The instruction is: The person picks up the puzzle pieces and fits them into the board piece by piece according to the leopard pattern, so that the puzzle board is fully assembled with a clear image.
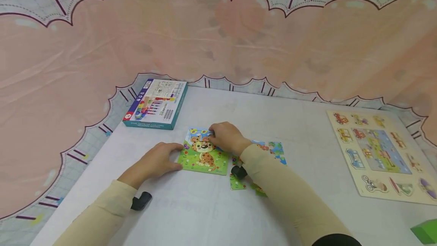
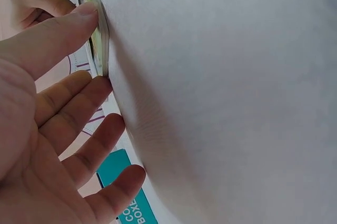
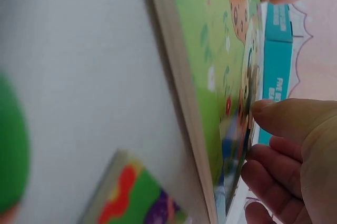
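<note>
A square leopard puzzle (image 1: 192, 162) lies on the white table, with a green lower part and a blue upper part. My left hand (image 1: 155, 162) rests at its left side, thumb and fingers fairly straight against the edge; the left wrist view shows the thumb tip (image 2: 88, 11) on that edge. Over the puzzle's upper right corner, my right hand (image 1: 226, 137) has curled fingers and pinches a puzzle piece (image 3: 251, 84), mostly hidden by the hand. Loose puzzle pieces (image 1: 238, 182) lie right of the puzzle, partly under the right forearm.
A teal-sided box (image 1: 155, 103) lies at the back left. On the right is a wooden board (image 1: 351, 162) with pictures of toys and vehicles. A green block (image 1: 425, 232) sits at the lower right edge. A patterned curtain (image 1: 205, 41) hangs behind the table.
</note>
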`<act>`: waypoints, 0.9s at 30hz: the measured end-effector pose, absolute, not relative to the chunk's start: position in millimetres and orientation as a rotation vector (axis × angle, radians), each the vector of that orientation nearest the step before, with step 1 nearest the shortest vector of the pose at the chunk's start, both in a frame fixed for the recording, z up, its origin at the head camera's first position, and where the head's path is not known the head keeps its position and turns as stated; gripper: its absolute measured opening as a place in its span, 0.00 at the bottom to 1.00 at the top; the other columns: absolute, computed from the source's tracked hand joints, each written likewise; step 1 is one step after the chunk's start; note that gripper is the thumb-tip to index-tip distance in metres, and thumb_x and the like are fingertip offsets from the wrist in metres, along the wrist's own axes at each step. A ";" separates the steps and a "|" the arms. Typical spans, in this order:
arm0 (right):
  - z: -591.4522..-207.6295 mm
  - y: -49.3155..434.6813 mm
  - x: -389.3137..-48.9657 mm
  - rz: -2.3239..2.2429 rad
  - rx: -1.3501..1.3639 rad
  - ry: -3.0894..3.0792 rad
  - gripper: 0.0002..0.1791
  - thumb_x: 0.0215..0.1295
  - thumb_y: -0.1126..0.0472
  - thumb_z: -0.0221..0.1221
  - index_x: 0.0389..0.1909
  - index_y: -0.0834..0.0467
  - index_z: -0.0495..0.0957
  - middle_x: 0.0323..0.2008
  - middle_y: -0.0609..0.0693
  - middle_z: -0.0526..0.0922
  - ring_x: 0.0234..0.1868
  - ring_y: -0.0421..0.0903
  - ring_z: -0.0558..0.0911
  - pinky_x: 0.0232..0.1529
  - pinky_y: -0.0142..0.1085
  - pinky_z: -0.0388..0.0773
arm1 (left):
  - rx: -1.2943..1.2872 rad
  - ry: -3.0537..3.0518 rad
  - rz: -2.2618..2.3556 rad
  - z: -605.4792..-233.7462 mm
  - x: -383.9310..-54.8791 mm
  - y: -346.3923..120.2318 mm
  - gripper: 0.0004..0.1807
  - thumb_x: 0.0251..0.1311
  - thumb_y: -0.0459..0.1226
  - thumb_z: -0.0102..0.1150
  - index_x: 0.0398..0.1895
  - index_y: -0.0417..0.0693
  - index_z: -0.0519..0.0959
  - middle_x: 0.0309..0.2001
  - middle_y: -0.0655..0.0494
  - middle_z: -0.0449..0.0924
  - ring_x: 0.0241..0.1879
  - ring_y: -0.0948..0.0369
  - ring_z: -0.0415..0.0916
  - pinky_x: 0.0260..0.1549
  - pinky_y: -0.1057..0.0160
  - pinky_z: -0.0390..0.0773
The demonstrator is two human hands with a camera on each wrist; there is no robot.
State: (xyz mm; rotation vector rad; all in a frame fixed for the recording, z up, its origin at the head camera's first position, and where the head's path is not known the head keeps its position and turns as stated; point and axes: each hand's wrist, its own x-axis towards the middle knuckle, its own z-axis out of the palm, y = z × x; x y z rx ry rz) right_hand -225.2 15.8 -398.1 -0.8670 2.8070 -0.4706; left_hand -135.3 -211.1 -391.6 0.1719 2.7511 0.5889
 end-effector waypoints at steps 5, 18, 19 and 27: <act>-397.1 9.6 -224.0 -0.449 -0.843 2.797 0.22 0.73 0.53 0.58 0.61 0.60 0.78 0.54 0.53 0.84 0.58 0.52 0.79 0.62 0.43 0.74 | 0.173 2.749 0.593 -391.5 -135.3 -210.9 0.36 0.55 0.42 0.75 0.67 0.44 0.74 0.64 0.43 0.73 0.66 0.42 0.65 0.64 0.39 0.66; -394.5 -6.7 -222.1 -0.404 -0.812 2.773 0.23 0.74 0.51 0.57 0.63 0.57 0.77 0.55 0.51 0.83 0.59 0.50 0.78 0.62 0.43 0.73 | 0.161 2.748 0.601 -388.9 -133.9 -210.9 0.36 0.55 0.43 0.75 0.67 0.45 0.75 0.64 0.44 0.74 0.66 0.42 0.65 0.63 0.39 0.67; -394.5 -7.9 -222.2 -0.401 -0.809 2.771 0.23 0.74 0.51 0.57 0.63 0.57 0.77 0.55 0.51 0.83 0.58 0.50 0.78 0.62 0.43 0.73 | 0.161 2.749 0.602 -388.5 -133.8 -210.9 0.35 0.55 0.43 0.75 0.67 0.45 0.75 0.63 0.44 0.74 0.66 0.42 0.65 0.63 0.39 0.67; -396.5 -12.6 -222.2 -0.397 -0.784 2.785 0.23 0.74 0.49 0.57 0.62 0.57 0.78 0.55 0.50 0.83 0.54 0.47 0.79 0.59 0.41 0.75 | 0.160 2.748 0.603 -388.0 -134.1 -210.4 0.35 0.55 0.42 0.75 0.67 0.44 0.75 0.63 0.43 0.74 0.66 0.42 0.65 0.63 0.39 0.67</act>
